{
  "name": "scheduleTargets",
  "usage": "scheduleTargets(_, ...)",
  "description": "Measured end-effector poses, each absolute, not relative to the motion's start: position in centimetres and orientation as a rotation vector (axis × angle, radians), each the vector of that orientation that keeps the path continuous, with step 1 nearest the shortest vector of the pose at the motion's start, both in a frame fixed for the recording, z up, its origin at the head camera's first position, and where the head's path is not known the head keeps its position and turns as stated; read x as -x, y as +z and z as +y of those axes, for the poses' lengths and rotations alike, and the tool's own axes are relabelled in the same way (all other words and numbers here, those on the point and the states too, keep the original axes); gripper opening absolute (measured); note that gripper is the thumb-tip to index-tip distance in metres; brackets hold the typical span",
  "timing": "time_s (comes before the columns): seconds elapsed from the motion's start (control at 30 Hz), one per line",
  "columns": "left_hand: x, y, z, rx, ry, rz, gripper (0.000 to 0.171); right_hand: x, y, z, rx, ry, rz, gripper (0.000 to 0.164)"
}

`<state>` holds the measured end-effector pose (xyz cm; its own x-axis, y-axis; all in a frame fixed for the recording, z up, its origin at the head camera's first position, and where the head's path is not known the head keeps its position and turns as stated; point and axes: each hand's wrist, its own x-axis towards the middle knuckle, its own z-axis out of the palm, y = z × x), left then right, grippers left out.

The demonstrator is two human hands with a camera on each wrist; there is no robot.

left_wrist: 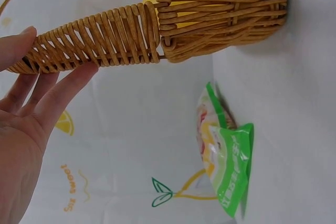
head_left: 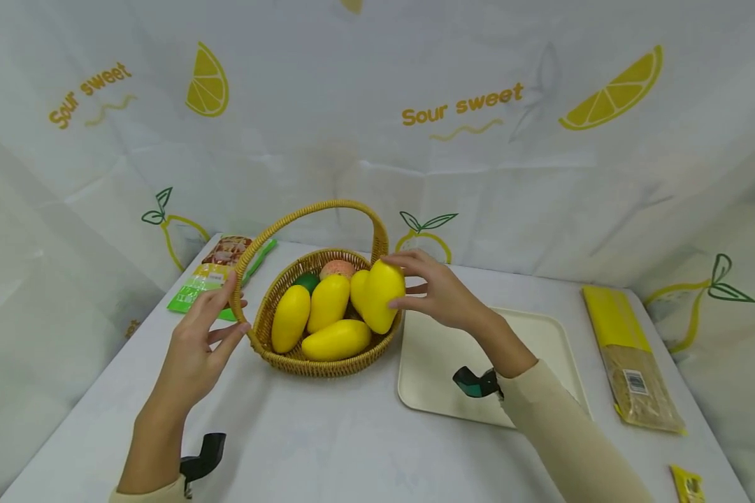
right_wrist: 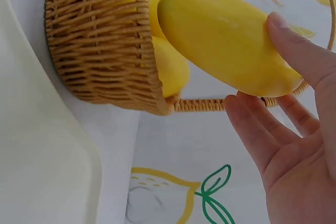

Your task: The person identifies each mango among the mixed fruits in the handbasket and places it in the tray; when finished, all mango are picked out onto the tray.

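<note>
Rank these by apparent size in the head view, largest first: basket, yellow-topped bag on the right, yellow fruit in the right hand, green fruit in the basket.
1. Basket
2. Yellow-topped bag
3. Yellow fruit in the right hand
4. Green fruit, by its visible part; some is hidden

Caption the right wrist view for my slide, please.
Right-hand fingers hold a yellow mango at the edge of a wicker basket, a pale tray beside it.
</note>
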<state>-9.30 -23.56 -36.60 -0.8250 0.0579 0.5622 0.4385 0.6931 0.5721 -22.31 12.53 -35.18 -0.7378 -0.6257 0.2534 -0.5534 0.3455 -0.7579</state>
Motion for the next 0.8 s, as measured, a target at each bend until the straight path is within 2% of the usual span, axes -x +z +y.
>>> scheduleTargets(0.5,9.2,-36.5,-23.9,0.4,-0.978,-2.353,0.095,22.3,-33.8,16.0,1.122,-1.425,2.56,0.071)
scheduleTargets(0.8,9.4,-36.6,-23.7,0.426,-1.017,-2.338,0.095,22.2,-35.1,18.9,1.04,-1.445,2.587,0.062)
